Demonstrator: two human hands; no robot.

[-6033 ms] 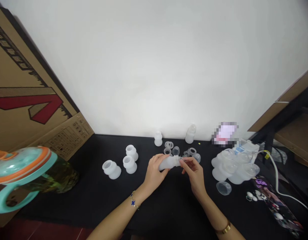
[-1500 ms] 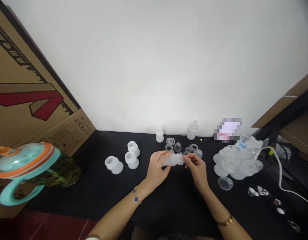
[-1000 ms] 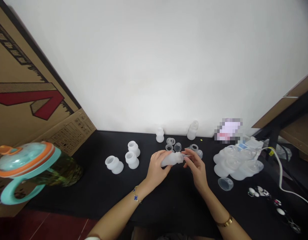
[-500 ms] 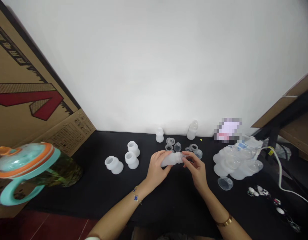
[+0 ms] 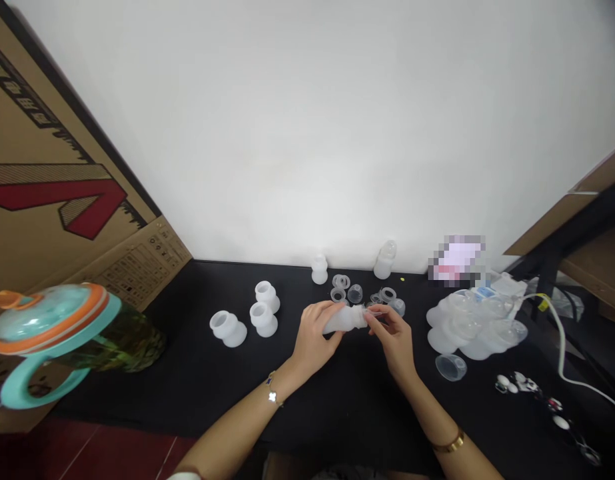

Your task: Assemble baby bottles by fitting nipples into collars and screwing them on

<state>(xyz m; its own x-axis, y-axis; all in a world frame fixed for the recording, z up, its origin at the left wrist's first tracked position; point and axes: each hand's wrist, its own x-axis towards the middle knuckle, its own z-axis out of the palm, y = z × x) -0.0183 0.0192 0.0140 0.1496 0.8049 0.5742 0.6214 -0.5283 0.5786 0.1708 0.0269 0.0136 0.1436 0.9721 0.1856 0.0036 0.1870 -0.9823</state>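
My left hand (image 5: pixel 314 330) is wrapped round a frosted white bottle (image 5: pixel 344 319), which lies on its side above the black table with its neck to the right. The fingers of my right hand (image 5: pixel 393 333) pinch a small clear part at the bottle's neck; its shape is mostly hidden by the fingers. Just behind my hands are several clear rings (image 5: pixel 338 294) and clear domed caps (image 5: pixel 355 293). A small white bottle (image 5: pixel 319 269) and a capped bottle (image 5: pixel 385 260) stand near the wall. Three open white bottles (image 5: pixel 228 329) stand left of my hands.
On the right are a cluster of capped bottles (image 5: pixel 462 323), a loose clear cap (image 5: pixel 451 367), a white cable (image 5: pixel 560 347) and a string of small trinkets (image 5: pixel 552 403). A large teal-lidded jug (image 5: pixel 57 320) stands left, beside a cardboard box (image 5: pixel 42 200). A blurred screen (image 5: pixel 456 257) leans on the wall.
The bottle and both hands have shifted very slightly to the right. My right fingers have moved a little at the neck.
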